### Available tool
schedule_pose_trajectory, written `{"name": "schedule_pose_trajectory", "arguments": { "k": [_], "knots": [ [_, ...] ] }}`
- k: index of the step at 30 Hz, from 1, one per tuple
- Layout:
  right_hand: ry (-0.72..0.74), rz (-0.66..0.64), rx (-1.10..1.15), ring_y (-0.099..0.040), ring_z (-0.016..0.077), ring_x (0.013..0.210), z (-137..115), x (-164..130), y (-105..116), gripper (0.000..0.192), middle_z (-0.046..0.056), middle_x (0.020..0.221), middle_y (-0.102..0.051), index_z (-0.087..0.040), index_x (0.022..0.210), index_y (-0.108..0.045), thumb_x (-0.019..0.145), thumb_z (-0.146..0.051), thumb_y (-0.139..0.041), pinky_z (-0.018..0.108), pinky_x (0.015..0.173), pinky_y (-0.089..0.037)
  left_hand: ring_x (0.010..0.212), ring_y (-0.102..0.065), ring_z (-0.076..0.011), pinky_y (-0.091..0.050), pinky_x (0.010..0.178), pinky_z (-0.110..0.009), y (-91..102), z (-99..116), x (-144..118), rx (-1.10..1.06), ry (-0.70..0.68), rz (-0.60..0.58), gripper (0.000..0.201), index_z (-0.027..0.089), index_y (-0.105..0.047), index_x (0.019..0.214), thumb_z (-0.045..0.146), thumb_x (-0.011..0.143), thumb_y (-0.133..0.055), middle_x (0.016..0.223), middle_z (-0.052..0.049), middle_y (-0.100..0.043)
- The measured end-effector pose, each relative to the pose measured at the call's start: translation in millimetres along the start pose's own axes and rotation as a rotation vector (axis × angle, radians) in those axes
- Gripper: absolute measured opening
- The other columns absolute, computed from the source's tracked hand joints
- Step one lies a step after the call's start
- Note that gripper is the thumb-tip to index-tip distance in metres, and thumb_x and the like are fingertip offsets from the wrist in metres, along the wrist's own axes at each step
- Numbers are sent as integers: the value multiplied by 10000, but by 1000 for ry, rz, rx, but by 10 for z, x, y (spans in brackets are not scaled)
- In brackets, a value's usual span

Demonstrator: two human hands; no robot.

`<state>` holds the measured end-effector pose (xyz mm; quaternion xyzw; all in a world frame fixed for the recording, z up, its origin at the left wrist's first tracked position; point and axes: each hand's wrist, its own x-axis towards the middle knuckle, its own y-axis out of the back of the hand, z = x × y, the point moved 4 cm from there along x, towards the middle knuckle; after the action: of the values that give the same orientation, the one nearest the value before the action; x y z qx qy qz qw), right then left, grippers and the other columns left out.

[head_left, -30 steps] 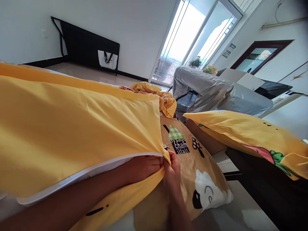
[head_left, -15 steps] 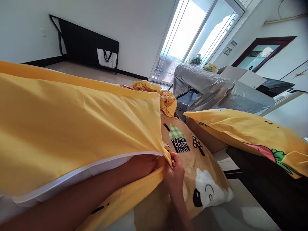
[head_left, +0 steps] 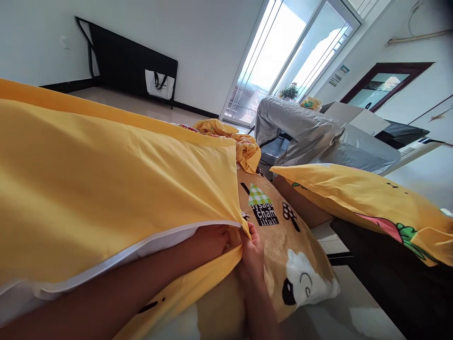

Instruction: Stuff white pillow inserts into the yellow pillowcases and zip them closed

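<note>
A large yellow pillowcase (head_left: 116,189) with a white zip edge fills the left half of the view. My left hand (head_left: 207,242) reaches into its open mouth, fingers tucked under the upper cloth at the corner. My right hand (head_left: 252,250) pinches that same corner of the yellow pillowcase from outside, fingers closed on the cloth. Beneath both hands lies a brown printed pillow (head_left: 283,245) with a sheep and a lettered tree design.
A second yellow pillow (head_left: 368,198) lies on a dark table (head_left: 389,278) at right. Crumpled yellow cloth (head_left: 244,146) sits beyond. A grey covered sofa (head_left: 304,132), a cardboard box (head_left: 357,120), a glass sliding door (head_left: 283,52) and a white tote bag (head_left: 160,85) stand further back.
The hands stay at the pillowcase corner with only small finger shifts. The view has tilted slightly, and the yellow cloth sits a little higher in frame.
</note>
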<state>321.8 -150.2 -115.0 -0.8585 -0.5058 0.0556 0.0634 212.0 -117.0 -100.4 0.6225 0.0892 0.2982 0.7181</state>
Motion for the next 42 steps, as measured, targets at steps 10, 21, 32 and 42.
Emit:
{"name": "schedule_pose_trajectory", "arguments": {
  "k": [10,21,32,42],
  "knots": [
    [300,-62,-786,-473,149,541,-138,20,84,204,7,583,-587,-189,685,-577,769,-374,-569,256,513,-359,1151,-521,-255,-358,1006,-403,-23,13,-74,96,-33,-32,256,128,-663,1016,240,911,-459,1151,-102,-646],
    [184,-76,-356,-548,181,696,30,125,113,137,16,742,-628,-186,790,-586,697,-286,-581,274,630,-454,1215,-488,-236,-333,1030,-358,7,64,-117,183,-81,-5,326,143,-608,1173,245,923,-425,1258,-91,-608],
    [254,-71,-329,-576,171,694,-6,103,38,191,21,799,-658,-188,877,-569,750,-328,-593,268,635,-470,1159,-548,-251,-405,999,-361,274,-65,-127,-281,-36,5,248,201,-621,1112,265,894,-521,1231,-65,-625],
    [351,-57,-437,-546,163,688,-8,59,41,120,4,770,-615,-205,850,-548,741,-228,-504,256,630,-440,1144,-550,-265,-397,1022,-393,334,-83,-61,-633,132,48,284,229,-652,1089,196,863,-483,1229,-62,-630]
  ]
}}
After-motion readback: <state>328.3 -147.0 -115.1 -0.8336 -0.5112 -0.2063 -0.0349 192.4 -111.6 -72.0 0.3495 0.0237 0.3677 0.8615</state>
